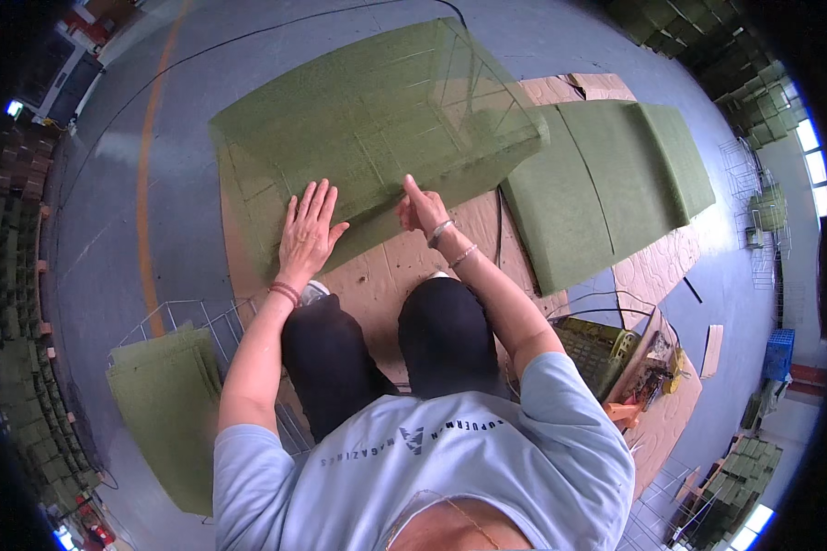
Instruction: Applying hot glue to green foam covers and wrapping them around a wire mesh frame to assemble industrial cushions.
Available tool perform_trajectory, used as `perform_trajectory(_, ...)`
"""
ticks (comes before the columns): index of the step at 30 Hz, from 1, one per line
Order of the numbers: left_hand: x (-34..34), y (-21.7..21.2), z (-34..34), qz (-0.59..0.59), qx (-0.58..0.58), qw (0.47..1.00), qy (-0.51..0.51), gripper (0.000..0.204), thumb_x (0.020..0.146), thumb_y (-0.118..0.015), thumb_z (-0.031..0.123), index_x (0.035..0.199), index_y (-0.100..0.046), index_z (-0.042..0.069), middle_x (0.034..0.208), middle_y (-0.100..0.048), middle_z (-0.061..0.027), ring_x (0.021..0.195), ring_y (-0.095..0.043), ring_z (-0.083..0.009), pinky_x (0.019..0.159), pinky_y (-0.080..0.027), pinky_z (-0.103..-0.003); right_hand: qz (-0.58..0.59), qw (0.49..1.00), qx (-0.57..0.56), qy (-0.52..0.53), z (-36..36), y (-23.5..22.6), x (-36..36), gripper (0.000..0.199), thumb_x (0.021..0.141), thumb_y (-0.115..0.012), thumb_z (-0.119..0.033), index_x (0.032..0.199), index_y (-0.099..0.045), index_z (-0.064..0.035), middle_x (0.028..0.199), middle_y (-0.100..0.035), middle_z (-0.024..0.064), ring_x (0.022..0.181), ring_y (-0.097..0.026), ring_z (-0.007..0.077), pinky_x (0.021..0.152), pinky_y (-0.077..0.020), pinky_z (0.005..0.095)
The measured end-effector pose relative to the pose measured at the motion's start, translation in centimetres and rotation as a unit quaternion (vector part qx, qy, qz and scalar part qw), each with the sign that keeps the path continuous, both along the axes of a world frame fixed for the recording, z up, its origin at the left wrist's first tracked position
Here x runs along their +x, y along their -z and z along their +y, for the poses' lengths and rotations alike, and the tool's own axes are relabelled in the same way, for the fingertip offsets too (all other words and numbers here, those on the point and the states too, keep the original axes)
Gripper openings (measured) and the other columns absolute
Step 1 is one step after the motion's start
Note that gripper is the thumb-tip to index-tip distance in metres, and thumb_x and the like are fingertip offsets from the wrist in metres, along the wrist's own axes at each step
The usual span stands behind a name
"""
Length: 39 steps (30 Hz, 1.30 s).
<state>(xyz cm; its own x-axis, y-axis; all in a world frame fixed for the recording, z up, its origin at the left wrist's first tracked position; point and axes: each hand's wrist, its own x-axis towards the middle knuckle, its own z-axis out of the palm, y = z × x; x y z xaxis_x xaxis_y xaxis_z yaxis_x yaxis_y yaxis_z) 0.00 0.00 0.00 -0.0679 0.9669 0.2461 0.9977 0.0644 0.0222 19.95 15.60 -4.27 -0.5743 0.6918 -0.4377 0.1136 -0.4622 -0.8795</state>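
A wire-framed box covered in green mesh fabric lies in front of me, its wires showing through the cloth. My left hand rests flat on its near left part, fingers stretched and thumb out to the side. At the middle of the box's near edge is my right hand. Its thumb points forward and its fingers curl in at the fabric edge; what they hold, if anything, is hidden. To the right lies a second green fabric-covered piece, with a dark line across it and a raised fold.
Plywood boards lie under the work. Left of me, folded green fabric sits on a wire frame. On the right are a yellow-green crate and an orange-handled tool. A dark cable crosses the floor.
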Motion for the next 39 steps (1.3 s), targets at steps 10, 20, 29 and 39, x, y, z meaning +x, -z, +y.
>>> perform_trajectory(10, 0.1, 0.0, -0.5, -0.006, 0.002, 1.000, -0.007, 0.067, 0.095, -0.049, 0.048, 0.147, -0.037, 0.009, 0.155, -0.032, -0.0080, 0.143, -0.030, -0.0272, 0.115, -0.027, -0.051, -0.047, 0.998, 0.031, -0.007, -1.5, -1.1, -0.9, 0.060, 0.090, -0.061, -0.054, 0.064, -0.062, -0.0011, 0.052, -0.057, 0.0053, 0.043, -0.057, 0.0158, 0.042, -0.0451, 0.0279)
perform_trajectory(20, -0.2, -0.1, -0.4, -0.006, 0.011, 1.000, -0.006, 0.066, 0.095, -0.048, 0.050, 0.147, -0.038, 0.009, 0.155, -0.033, -0.0081, 0.142, -0.030, -0.0277, 0.115, -0.028, -0.051, -0.040, 0.989, 0.023, -0.140, -2.9, 1.1, 0.8, 0.045, 0.089, -0.067, -0.048, 0.082, -0.065, -0.0039, 0.070, -0.067, 0.0045, 0.062, -0.065, 0.0162, 0.056, -0.0506, 0.0288)
perform_trajectory(29, -0.1, 0.0, -0.2, -0.005, 0.014, 1.000, -0.002, 0.066, 0.095, -0.047, 0.050, 0.146, -0.039, 0.009, 0.154, -0.033, -0.0081, 0.143, -0.030, -0.0273, 0.116, -0.027, -0.051, 0.199, 0.963, -0.141, 0.116, -1.6, 3.5, 0.3, 0.030, 0.088, -0.074, -0.027, 0.096, -0.057, -0.0045, 0.091, -0.064, 0.0040, 0.082, -0.060, 0.0136, 0.069, -0.0478, 0.0322)
perform_trajectory(39, 0.0, -0.5, -0.2, 0.003, 0.002, 1.000, -0.003, 0.065, 0.096, -0.048, 0.047, 0.147, -0.038, 0.008, 0.155, -0.033, -0.0081, 0.143, -0.029, -0.0272, 0.116, -0.025, -0.049, 0.213, 0.967, -0.053, 0.132, -1.5, 4.1, -0.5, 0.017, 0.084, -0.077, -0.018, 0.086, -0.067, -0.0049, 0.076, -0.062, -0.0007, 0.065, -0.052, 0.0109, 0.060, -0.0418, 0.0288)
